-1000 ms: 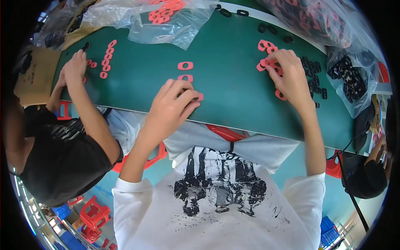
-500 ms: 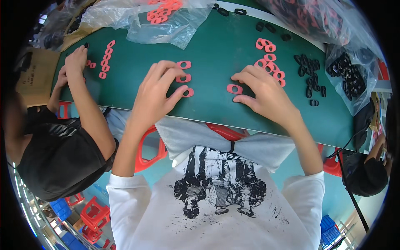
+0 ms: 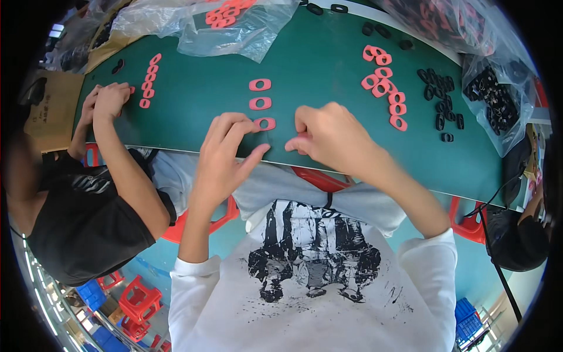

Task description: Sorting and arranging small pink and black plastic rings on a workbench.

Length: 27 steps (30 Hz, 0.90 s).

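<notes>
Only the head view here, looking straight down at a dark green worktop (image 3: 328,64). Compared with half a second back, both hands have pulled in toward the near edge and almost meet: the left hand (image 3: 226,154) has slid off the short column of flat pink oval foam rings (image 3: 260,103), fingers loosely curled with the fingertips just beside the lowest ring, gripping nothing that shows. The right hand (image 3: 331,138) has come left from the open worktop and is now pinched shut on something small and reddish at its fingertips, though what exactly is too hidden to call. So the column now reads three rings, and the action has shifted to the edge below it. Packaging-wise: a crumpled clear plastic bag (image 3: 234,26) with pink rings sits top centre, another clear bag of black rings (image 3: 498,100) at the right edge, a loose pink pile (image 3: 384,85) and scattered black rings (image 3: 440,100) between. A co-worker's hands (image 3: 105,100) work a pink row at left.
</notes>
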Tool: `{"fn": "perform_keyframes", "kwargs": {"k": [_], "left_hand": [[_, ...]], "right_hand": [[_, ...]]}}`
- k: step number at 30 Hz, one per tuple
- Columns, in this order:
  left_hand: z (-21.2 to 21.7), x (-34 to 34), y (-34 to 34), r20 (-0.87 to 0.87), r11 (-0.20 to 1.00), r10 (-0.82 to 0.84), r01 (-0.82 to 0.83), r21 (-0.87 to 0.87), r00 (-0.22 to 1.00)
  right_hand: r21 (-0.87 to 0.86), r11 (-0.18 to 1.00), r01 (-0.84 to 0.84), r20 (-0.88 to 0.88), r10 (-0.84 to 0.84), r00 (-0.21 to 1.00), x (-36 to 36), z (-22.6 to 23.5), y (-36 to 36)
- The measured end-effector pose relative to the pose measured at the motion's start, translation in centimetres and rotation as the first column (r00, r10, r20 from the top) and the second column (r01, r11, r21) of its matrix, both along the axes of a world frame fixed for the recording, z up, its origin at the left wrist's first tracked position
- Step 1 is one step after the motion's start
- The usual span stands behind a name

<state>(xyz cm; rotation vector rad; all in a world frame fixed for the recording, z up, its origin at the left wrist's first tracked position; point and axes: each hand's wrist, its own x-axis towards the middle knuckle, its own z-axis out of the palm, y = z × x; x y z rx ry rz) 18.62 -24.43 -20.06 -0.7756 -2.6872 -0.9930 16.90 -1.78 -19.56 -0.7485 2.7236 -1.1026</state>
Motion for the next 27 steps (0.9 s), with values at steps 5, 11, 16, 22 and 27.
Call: {"fn": "perform_keyframes", "kwargs": {"k": [5,11,16,22,27], "left_hand": [[-1.0,-0.9,-0.1,-0.013,0.999,-0.015,0.016,0.038,1.000],[-0.4,0.8,2.2,-0.090,0.999,-0.040,0.040,-0.007,0.995],[-1.6,1.0,3.2,-0.123,0.995,-0.092,0.088,-0.041,0.988],[-0.9,0.8,1.2,-0.134,0.993,-0.099,0.088,-0.084,0.986],[-0.7,0.8,-1.0,-0.143,0.993,-0.033,0.016,-0.118,0.989]], "right_hand": [[0.025,0.996,0.083,0.285,-0.087,0.954,-1.1,0.9,-1.3],[-0.170,0.980,0.101,0.270,-0.053,0.961,-0.5,0.4,1.3],[-0.039,0.998,-0.045,-0.148,0.039,0.988,1.7,-1.0,0.9],[-0.036,0.998,-0.058,-0.230,0.048,0.972,2.2,-1.4,-0.5],[-0.100,0.947,0.305,-0.457,-0.316,0.831,4.0,-0.7,7.3]]}}
